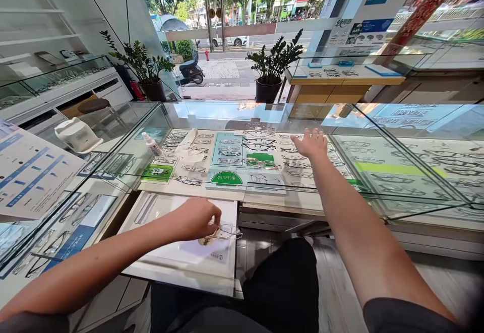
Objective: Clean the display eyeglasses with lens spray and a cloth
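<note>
Left hand (pixel 196 218) is pinched shut on a pair of thin-rimmed glasses (pixel 223 233), thumb and fingertips closed around one temple, with the lenses hanging just over the white pull-out tray (pixel 181 257) near its right edge. Right hand (pixel 312 144) reaches out flat and open, fingers spread, holding nothing, over the display shelf (pixel 264 192) towards its back edge, among rows of frames laid out on cards; whether it lies on the counter's glass top or under it cannot be told.

By the look of it, the step in hand is handling one frame at the tray while the other hand goes to the laid-out stock; the next move would call for a light, careful grip on a thin frame without disturbing its neighbours.

A small spray bottle (pixel 152 144) and a crumpled cloth (pixel 189 144) lie near the shelf's back left corner. Reflections on the glass wash out many frames, and the print on the green cards is too small to read. Both forearms are cut off by the picture's lower edge.
</note>
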